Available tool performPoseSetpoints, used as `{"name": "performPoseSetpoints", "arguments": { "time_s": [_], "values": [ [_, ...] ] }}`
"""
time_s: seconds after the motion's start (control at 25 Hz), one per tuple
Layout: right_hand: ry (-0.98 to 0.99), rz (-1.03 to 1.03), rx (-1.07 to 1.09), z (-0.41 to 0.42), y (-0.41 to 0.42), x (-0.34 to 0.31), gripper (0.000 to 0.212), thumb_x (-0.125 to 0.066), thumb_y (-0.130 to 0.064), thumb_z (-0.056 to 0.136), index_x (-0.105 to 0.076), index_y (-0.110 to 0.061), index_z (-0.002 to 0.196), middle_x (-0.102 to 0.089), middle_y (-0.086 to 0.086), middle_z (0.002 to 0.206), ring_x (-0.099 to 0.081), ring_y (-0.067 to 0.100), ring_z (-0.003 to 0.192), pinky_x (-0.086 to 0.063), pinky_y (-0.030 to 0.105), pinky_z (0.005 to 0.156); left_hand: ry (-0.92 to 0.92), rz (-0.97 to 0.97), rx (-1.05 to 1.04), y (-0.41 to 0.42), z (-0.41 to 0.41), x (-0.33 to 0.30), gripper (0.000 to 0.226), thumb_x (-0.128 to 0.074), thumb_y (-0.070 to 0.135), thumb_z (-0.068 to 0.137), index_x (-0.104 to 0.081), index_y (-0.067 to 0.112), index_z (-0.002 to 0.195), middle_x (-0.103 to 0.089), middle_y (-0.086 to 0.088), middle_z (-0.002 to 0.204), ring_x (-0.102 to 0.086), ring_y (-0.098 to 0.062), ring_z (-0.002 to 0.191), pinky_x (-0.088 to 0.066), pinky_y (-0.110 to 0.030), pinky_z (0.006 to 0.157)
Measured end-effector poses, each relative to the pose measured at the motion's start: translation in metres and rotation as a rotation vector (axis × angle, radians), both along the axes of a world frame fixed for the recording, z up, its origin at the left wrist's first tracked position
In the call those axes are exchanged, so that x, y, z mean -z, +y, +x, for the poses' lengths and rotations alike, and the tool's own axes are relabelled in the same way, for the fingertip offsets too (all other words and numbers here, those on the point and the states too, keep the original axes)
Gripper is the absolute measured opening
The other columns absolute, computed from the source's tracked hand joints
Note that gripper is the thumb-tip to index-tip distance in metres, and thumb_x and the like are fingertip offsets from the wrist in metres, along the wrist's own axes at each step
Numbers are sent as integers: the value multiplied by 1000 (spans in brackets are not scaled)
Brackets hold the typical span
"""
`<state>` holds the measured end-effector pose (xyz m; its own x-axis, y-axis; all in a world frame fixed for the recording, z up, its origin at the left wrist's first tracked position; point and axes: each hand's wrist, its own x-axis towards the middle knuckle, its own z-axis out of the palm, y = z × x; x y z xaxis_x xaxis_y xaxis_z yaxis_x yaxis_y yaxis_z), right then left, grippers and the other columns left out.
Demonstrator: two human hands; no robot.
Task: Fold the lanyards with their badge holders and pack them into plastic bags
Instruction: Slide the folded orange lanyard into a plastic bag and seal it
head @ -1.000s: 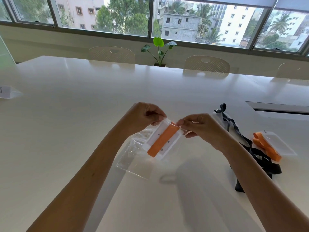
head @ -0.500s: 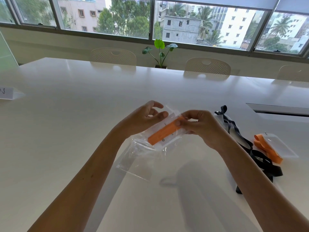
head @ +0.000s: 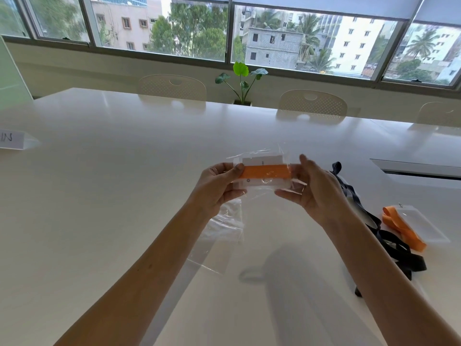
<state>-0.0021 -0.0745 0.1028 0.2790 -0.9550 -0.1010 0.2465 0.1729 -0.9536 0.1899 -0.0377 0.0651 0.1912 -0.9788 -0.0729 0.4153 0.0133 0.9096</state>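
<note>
We look across an office meeting room, as shown by the long glossy white conference table point(head: 124, 196), the perforated cream plastic chairs point(head: 311, 106) along its far side, a folded white paper name card point(head: 15, 139), and a wide strip of windows point(head: 159, 28) facing city buildings.

A glossy white surface point(head: 124, 196) carries several things. Below the fingers lie empty clear plastic bags point(head: 224, 233). Right of the fingers lie black lanyards point(head: 389, 243) and, beyond them, an orange lanyard point(head: 401, 228) with its clear badge holder point(head: 424, 226). Far left stands a folded paper sign point(head: 15, 139).
</note>
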Motion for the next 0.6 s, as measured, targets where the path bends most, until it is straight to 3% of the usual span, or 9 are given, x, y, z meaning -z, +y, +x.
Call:
{"name": "performPoseSetpoints", "arguments": {
  "time_s": [0.12,0.32,0.44,0.52,0.6],
  "values": [
    [61,30,-32,-5,-5,-2,19,-52,-11,91,-64,-6,78,-67,12,80,-68,24,68,-59,38,57,-16,14,12,0,2,-1,6,-65,15,86,-63,10,84,-69,-11,79,-69,-19,65,-60,-31,62],
    [254,-68,-128,-15,-11,-2,12,-67,-15,83,-73,-6,88,-70,7,87,-59,20,81,-56,32,67,-50,0,-8,-1,3,0,7,-65,16,86,-63,9,87,-70,-10,82,-71,-18,70,-59,-26,56],
    [414,-239,-96,-13,-9,2,14,-70,-14,79,-73,-6,91,-68,0,78,-53,3,66,-39,15,62,-82,-10,-15,-1,2,2,10,-65,17,86,-63,9,91,-69,-10,87,-71,-18,74,-59,-27,57],
    [424,-334,-30,-10,-8,3,14,-70,-9,80,-72,-3,92,-66,0,73,-54,-5,53,-38,6,53,-114,-22,-20,-1,0,2,9,-65,18,87,-63,10,89,-67,-10,89,-70,-20,77,-59,-27,58],
    [469,-387,9,-10,-8,3,4,-71,-11,79,-73,-10,83,-64,-4,65,-51,-5,49,-37,5,49,-147,-23,-21,-1,-1,2,8,-65,21,88,-63,13,86,-65,-11,92,-68,-23,83,-59,-27,57]
  ]
}}
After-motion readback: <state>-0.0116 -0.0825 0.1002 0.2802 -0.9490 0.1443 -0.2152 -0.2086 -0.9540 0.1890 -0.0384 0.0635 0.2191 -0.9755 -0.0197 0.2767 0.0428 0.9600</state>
